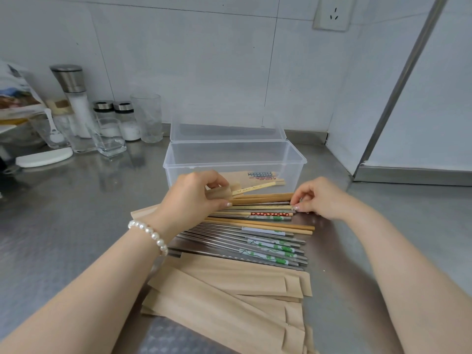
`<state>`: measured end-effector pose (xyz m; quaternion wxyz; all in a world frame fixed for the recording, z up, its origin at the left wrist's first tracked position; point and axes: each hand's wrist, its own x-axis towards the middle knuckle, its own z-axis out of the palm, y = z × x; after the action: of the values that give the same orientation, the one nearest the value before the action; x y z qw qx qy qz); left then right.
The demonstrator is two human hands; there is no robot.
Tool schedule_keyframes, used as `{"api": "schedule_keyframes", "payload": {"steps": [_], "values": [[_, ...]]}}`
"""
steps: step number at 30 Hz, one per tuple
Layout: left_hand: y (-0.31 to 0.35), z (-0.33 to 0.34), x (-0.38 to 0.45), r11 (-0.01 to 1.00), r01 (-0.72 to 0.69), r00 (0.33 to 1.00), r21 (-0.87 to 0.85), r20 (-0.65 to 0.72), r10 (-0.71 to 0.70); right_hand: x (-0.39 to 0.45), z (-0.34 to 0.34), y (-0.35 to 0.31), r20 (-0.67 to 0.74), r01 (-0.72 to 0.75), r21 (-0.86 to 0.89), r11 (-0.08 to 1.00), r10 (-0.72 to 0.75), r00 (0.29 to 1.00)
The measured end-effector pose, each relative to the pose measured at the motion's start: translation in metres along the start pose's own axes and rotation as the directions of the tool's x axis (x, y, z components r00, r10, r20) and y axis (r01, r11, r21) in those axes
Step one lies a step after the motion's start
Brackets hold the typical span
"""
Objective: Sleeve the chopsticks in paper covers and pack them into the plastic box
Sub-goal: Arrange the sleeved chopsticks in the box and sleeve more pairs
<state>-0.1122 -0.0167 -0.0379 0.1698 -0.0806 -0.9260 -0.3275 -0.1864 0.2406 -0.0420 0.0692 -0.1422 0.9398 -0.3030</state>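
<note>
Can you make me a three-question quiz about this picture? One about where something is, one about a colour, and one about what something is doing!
1. Where is the plastic box?
A. behind the loose chopsticks
B. on the wall
C. under the paper covers

2. What colour are the paper covers?
A. blue
B. brown
C. black

3. How is the box lid?
A. shut
B. missing
C. open

Answers:
1 A, it stands past the chopstick pile, nearer the wall.
2 B, the stacked covers are plain brown.
3 C, the lid stands tipped back behind the box.
</note>
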Motion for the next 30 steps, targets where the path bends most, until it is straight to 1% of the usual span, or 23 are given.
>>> {"api": "schedule_keyframes", "payload": {"steps": [3, 6, 13, 16, 23, 30], "values": [[0.001, 0.0028, -0.0013, 1.0, -0.009, 1.0, 0.011, 0.028, 0.009, -0.0006, -0.001, 0.0006, 0.015, 0.007, 0.012, 1.0, -0.007, 1.0], [0.0016, 0.0043, -0.0019, 0.999, -0.034, 0.998, 0.029, 0.047, 0.032, -0.0002, -0.0006, -0.0003, 0.052, 0.013, -0.009, 1.0, -0.012, 0.999], [0.0005, 0.0043, -0.0012, 0.998, -0.038, 0.998, 0.042, 0.058, 0.036, 0.0016, -0.0015, -0.002, 0.131, 0.003, -0.06, 0.998, 0.005, 0.991], [0.0005, 0.0042, -0.0014, 0.998, -0.034, 0.998, 0.046, 0.058, 0.032, 0.0011, -0.0014, -0.0027, 0.133, 0.01, -0.082, 0.997, 0.001, 0.991], [-0.0006, 0.0037, -0.0009, 0.999, -0.021, 0.999, 0.031, 0.05, 0.019, -0.0001, -0.0022, -0.0022, 0.111, 0.015, -0.026, 1.0, -0.012, 0.994], [-0.0001, 0.0033, -0.001, 0.999, -0.032, 0.998, 0.031, 0.052, 0.03, -0.0001, -0.0012, -0.0026, 0.13, 0.021, -0.031, 0.999, -0.017, 0.991]]}}
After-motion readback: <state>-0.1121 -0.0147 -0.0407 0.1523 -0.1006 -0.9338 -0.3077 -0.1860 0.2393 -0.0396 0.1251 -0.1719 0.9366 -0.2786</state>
